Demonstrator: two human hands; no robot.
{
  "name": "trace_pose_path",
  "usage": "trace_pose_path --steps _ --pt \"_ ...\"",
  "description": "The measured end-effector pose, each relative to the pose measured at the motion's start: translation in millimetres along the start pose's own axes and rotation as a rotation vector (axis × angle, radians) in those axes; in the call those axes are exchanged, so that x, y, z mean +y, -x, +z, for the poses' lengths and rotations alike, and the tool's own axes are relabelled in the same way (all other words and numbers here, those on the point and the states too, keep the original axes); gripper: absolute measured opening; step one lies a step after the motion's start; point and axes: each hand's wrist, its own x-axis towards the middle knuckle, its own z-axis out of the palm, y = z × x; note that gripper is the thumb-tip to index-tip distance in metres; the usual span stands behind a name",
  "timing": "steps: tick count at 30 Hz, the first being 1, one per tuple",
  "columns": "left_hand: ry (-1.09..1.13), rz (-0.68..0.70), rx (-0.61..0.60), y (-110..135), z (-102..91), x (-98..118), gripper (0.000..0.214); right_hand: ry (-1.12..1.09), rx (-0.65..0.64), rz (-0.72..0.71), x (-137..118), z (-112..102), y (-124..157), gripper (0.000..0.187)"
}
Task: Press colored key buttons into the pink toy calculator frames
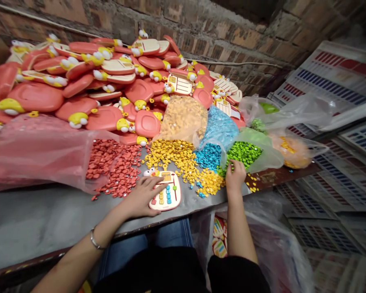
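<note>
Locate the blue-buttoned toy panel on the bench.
The toy panel lies in the head view's lower middle, near the front edge of the bench, partly under the left hand, right of the red buttons and below the yellow buttons.

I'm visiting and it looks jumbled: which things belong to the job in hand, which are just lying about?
Apparently the job:
duck-headed toy under the left hand
green buttons at the right hand
red buttons, yellow buttons, blue buttons
piled toys

Probably just around:
silver bracelet
bar-patterned white panels
</note>
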Motion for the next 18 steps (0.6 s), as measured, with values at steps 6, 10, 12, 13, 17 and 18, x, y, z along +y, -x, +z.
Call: trace_pose_path --steps 6,10,12,13,17,18 --pt "0.0 -0.006 -0.009 0.0 -1.1 0.9 0.084 -0.447 -0.336 -0.321 -107.8 14.6 46.5 0.016" --pt "-0.013 -0.012 -0.032 -0.9 -1.5 1.3 0.085 -0.425 -0.577 -0.427 -147.5 50.9 67.7 0.019" --pt "-0.016 -0.003 -0.028 -0.8 -0.7 0.9 0.085 -0.335 -0.608 -0.434 -151.0 57.3 70.3 0.018" --pt "-0.018 0.004 -0.02 -0.5 0.1 0.6 0.085 -0.299 -0.622 -0.446 -150.7 55.9 70.5 0.018" --pt "-0.022 0.01 0.019 1.2 4.7 -2.1 0.086 -0.38 -0.77 -0.574 -141.9 28.5 67.4 0.014" --pt "-0.024 0.01 0.024 1.6 5.7 -2.8 0.086 -0.441 -0.792 -0.575 -136.3 19.5 65.0 0.013"
